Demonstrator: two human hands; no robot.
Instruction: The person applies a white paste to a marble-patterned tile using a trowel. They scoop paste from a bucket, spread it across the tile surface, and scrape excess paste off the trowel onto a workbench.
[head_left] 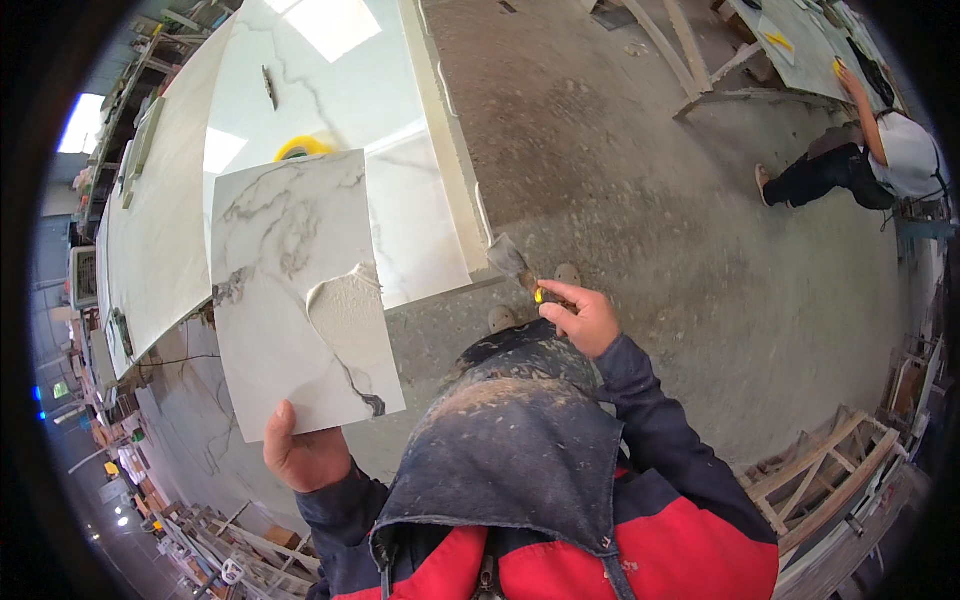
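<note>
My left hand (pixel 305 455) grips the near edge of a white marble-patterned tile (pixel 265 330), thumb on top. A mound of cream-coloured paste (pixel 350 315) is spread on the tile's right half. My right hand (pixel 588 318) is closed round the handle of a putty knife (pixel 510 262), whose wide blade carries grey-white residue. The blade is at the near right corner of a glossy marble-look slab (pixel 415 235). A bead of pale paste (pixel 484 215) runs along the cream strip (pixel 450 165) at the slab's right edge.
A yellow tape roll (pixel 302 148) and a small dark tool (pixel 269 88) lie on the slab. Far right, another person (pixel 880 155) works at a second table (pixel 800 60). A wooden frame (pixel 830 475) stands at the lower right on the concrete floor (pixel 680 250).
</note>
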